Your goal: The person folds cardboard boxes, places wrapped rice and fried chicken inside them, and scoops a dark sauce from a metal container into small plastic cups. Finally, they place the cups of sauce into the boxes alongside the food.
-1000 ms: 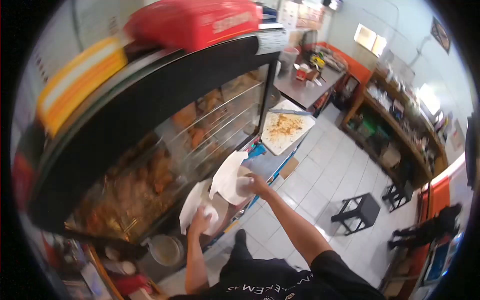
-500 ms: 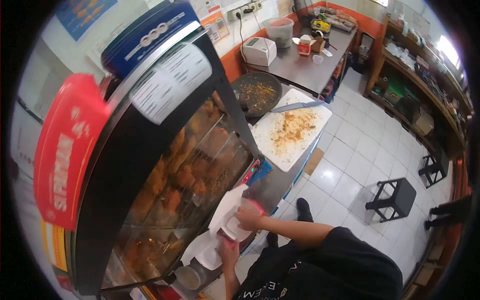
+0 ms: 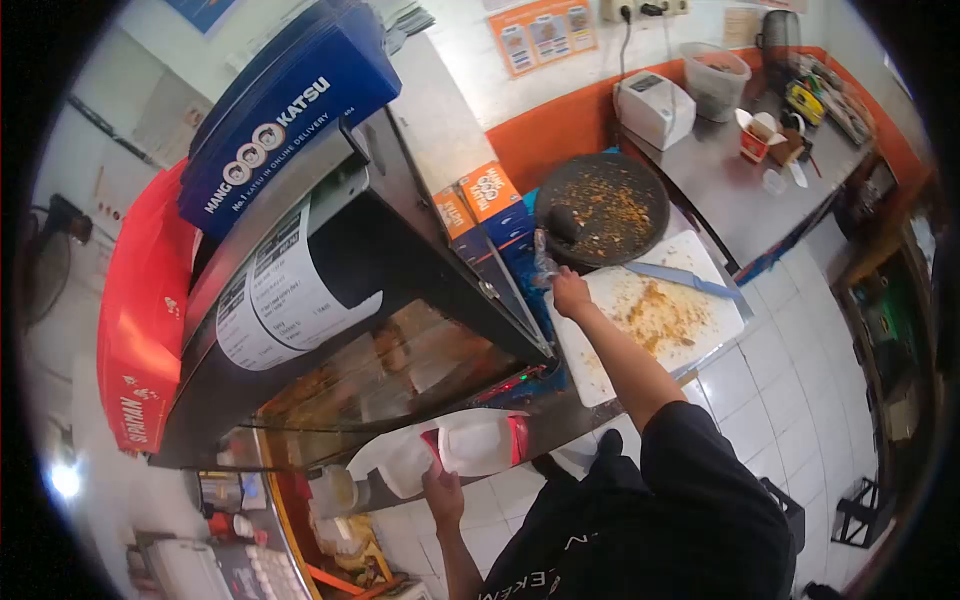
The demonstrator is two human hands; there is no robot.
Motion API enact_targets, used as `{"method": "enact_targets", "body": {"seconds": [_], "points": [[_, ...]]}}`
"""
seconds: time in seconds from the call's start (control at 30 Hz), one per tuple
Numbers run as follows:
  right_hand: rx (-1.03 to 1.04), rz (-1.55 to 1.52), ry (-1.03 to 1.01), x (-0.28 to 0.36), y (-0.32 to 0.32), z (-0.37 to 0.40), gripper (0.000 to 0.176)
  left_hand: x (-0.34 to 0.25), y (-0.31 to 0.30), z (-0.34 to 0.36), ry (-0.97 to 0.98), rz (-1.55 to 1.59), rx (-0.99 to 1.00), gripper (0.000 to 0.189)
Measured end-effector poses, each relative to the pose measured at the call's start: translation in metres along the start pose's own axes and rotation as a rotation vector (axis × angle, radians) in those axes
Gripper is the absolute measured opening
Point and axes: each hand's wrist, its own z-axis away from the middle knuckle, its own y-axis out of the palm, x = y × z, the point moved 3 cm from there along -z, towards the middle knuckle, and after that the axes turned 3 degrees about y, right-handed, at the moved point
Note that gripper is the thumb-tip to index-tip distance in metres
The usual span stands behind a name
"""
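My left hand (image 3: pixel 442 497) pinches the near edge of an open white paper food box (image 3: pixel 475 447) with red side flaps. The box lies on the counter below the glass display cabinet (image 3: pixel 390 365). Stretched out to the far side, my right hand (image 3: pixel 571 293) has its fingers closed at the plastic-wrapped handle of a dark pestle (image 3: pixel 563 225). The pestle's head rests in a wide stone mortar (image 3: pixel 625 200) with brownish-yellow crumbs. Beside my right forearm is a white cutting board (image 3: pixel 590 375) strewn with crumbs, with a knife (image 3: pixel 685 279) across its far end.
Printed orange-and-blue boxes (image 3: pixel 490 195) stand between the cabinet and the mortar. A small tub (image 3: pixel 335 490) sits left of the food box. On the far steel table (image 3: pixel 730 200) are a white printer (image 3: pixel 655 108) and a bucket (image 3: pixel 714 80). A black stool (image 3: pixel 862 512) stands on the tiled floor.
My right hand has left the white box and reached out to the pestle by the mortar. The left hand stays at the box. The view has swung round.
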Motion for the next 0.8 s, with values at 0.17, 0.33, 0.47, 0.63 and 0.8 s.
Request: {"method": "enact_targets", "body": {"seconds": [0.17,0.33,0.47,0.63,0.8], "points": [[-0.125,-0.377,-0.057,0.006,-0.074,-0.005,0.026,-0.071,-0.012,0.025,0.027,0.173,0.056,0.037],[-0.076,-0.799,-0.081,0.005,-0.169,0.057,0.033,-0.245,-0.021,-0.037,0.221,0.385,0.138,0.032],[-0.021,-0.953,-0.041,0.019,-0.202,0.109,0.031,-0.326,0.000,-0.079,0.305,0.481,0.043,0.030],[-0.002,-0.976,-0.075,0.035,-0.237,0.164,0.033,-0.366,0.016,-0.109,0.270,0.554,-0.091,0.018],[0.278,-0.641,0.131,0.031,-0.270,0.179,0.032,-0.381,0.020,-0.104,0.490,0.433,-0.154,0.012]]}}
